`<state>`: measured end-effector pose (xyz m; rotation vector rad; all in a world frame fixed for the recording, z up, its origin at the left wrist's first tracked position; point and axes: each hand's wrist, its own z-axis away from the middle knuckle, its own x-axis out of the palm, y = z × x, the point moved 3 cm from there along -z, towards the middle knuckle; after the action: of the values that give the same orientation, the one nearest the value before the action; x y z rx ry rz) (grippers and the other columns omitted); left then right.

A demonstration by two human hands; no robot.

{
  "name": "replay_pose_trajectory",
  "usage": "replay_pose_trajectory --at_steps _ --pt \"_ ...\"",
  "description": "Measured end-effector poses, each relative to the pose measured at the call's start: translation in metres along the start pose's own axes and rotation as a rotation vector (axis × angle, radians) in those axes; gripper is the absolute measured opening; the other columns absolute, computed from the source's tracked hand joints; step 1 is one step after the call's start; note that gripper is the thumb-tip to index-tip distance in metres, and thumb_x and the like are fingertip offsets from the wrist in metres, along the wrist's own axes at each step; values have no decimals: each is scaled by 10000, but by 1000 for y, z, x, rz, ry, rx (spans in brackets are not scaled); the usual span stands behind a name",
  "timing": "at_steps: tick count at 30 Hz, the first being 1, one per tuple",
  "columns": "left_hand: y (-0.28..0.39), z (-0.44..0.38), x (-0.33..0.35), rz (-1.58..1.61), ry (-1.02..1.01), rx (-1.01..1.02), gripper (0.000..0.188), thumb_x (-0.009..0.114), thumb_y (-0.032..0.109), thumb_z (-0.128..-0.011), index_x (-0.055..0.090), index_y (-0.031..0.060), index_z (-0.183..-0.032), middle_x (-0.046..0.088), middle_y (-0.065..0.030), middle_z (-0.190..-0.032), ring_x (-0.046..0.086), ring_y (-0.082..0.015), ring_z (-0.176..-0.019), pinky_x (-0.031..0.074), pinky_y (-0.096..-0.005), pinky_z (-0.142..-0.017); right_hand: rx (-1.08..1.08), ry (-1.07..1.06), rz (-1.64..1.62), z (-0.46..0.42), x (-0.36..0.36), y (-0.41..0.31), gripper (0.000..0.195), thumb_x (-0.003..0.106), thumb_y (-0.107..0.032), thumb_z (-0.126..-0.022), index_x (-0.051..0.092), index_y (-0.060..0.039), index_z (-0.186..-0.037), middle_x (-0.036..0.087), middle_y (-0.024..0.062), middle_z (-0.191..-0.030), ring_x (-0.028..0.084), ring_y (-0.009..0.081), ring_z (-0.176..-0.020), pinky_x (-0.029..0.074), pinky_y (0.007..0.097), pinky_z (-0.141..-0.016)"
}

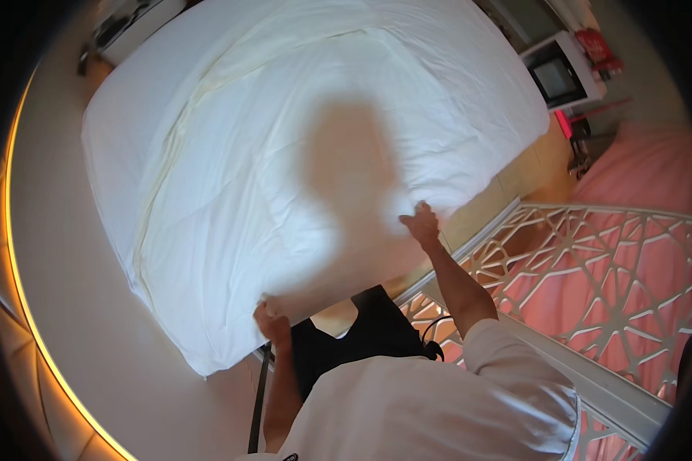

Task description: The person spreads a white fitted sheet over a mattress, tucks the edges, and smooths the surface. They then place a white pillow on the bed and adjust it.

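Note:
A large white duvet (225,201) spreads over the bed in front of me, with a long raised fold curving along its left and far parts. My left hand (271,320) grips the duvet's near edge, left of my legs. On the right, my right hand (422,225) is closed on the same cover near its right near edge. Between and beyond my hands, a blurred patch hides part of the cover's surface.
A white patterned lattice screen (582,276) stands close on my right, with pink fabric (553,294) behind it. A glowing light strip (20,282) curves along the left side. A white boxy appliance (559,72) stands at the far right.

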<state>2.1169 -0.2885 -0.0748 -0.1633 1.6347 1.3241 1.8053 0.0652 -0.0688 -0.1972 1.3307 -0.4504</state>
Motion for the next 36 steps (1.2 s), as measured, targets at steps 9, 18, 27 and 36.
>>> replay_pose_trajectory --at_steps 9,18,27,36 --pt "223 -10 105 434 -378 18 323 646 149 -794 569 -18 -1060 572 -121 -931 564 -174 -835 481 -292 -674 -333 -253 -568 80 4 -114 294 654 -185 -768 581 -45 -1016 621 156 -836 616 273 -746 484 332 -666" --pt "205 -73 109 432 -526 -106 146 571 6 -769 453 49 -695 434 24 -595 376 -71 -528 331 -259 -446 237 -829 -1168 108 24 -79 277 574 -145 -814 544 -42 -1070 598 76 -828 576 147 -651 459 249 -557" --pt "203 -95 34 581 -406 -292 114 571 14 -795 520 73 -711 456 61 -610 354 -36 -528 293 -224 -468 1047 -521 -1199 97 70 50 237 676 -291 -750 529 -127 -840 506 33 -739 488 168 -619 421 330 -548" --pt "218 -69 67 613 -594 -229 196 596 52 -832 487 79 -671 475 57 -614 377 -23 -537 304 -212 -475 801 -88 -1626 85 66 74 160 589 -138 -738 541 -53 -865 538 109 -909 548 259 -863 476 421 -795"
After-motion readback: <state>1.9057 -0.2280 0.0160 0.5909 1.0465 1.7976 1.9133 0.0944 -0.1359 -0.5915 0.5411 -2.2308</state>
